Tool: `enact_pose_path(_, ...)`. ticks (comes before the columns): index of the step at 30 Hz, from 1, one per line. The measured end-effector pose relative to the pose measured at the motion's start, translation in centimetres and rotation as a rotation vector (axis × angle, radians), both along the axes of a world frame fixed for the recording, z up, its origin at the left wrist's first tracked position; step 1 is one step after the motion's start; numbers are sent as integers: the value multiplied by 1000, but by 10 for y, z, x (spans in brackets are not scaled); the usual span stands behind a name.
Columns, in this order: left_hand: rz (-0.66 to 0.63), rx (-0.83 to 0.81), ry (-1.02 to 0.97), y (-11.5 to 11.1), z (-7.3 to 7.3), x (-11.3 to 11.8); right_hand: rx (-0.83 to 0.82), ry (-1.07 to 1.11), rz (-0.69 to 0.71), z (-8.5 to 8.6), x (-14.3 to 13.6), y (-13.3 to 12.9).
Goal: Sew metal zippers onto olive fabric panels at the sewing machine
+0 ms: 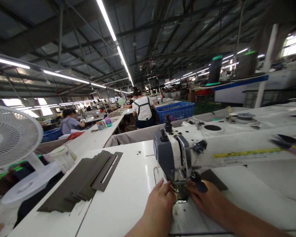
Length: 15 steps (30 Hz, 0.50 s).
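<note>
A white and dark grey sewing machine [171, 154] stands in front of me on a white table. Left of its needle, my left hand [161, 202] is closed, fingers bent by the presser foot; whatever it grips is hidden. Opposite it, my right hand [208, 197] reaches under the machine head with fingers drawn together, partly covered by a black knob. A dark grey-green flat panel [215, 179] sticks out behind my right hand; whether the fingers grip it, I cannot tell. Several similar panels [81, 181] lie overlapping on the left, the nearest having a long slot.
A white fan [12, 138] and a clear plastic jug [61, 156] stand left. Scissors [287, 143] rest on the right beside a yellow measuring tape [248, 153]. Beyond are a blue crate [175, 112], thread cones [215, 70] and people seated at other tables.
</note>
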<state>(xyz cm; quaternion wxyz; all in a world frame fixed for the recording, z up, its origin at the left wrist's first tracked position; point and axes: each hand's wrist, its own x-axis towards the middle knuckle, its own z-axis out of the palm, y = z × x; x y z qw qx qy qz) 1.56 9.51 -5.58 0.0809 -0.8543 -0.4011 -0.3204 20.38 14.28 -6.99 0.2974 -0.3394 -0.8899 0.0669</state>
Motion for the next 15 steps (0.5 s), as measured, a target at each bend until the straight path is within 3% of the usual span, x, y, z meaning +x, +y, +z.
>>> enact_pose_path(9, -5, 2, -2, 5, -7, -2, -18, 1, 13, -6, 0, 0)
enact_pose_path(12, 9, 3, 51, 4, -10, -5, -31, 11, 26, -1, -1, 0)
enact_pose_path(15, 47, 6, 78, -1, -5, -6, 6, 4, -72, 9, 0, -3)
